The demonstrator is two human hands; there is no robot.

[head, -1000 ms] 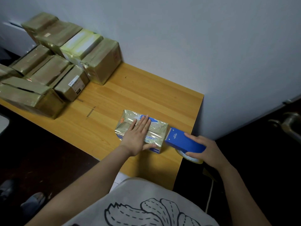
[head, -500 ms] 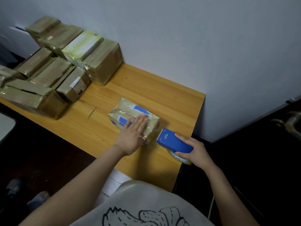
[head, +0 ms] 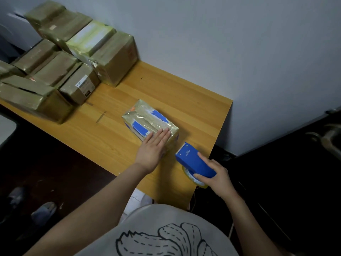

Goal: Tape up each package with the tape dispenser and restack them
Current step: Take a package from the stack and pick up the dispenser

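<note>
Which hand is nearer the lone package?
Left. The left hand rests flat on the package; the right hand grips the tape dispenser beside it, apart.

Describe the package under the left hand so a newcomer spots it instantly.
On the wooden table, ignore the brown boxes stacked at the far left by the wall. The package lies alone near the right end, under the flat left hand. Only it shows blue patches beneath glossy tape.
</note>
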